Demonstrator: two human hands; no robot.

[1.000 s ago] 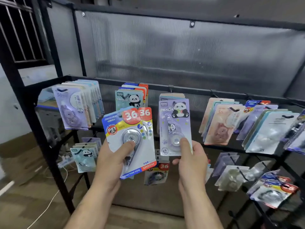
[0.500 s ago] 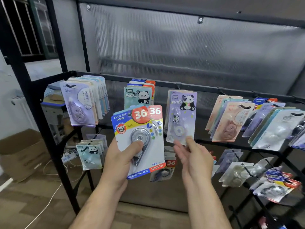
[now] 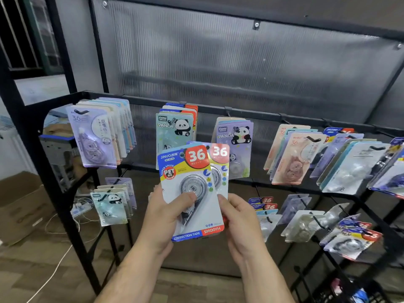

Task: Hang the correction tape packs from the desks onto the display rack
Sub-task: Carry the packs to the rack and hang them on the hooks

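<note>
While both overlap before the display rack (image 3: 35, 149), left grip (image 3: 166, 217) clasps the front 36 pack (image 3: 192, 193), thumb on its blister; right grip (image 3: 240, 217) pinches the edge of the rear 36 pack (image 3: 220, 169). Behind, partly covered: hanging green panda packs (image 3: 175, 130), purple panda packs (image 3: 237, 138). Cardboard box (image 3: 19, 206) on floor (image 3: 32, 270), left.

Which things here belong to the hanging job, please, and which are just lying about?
Job: 36 correction tape packs, gripped by left hand and right hand; display rack.
Lying about: cardboard box; white cable on the floor.
</note>
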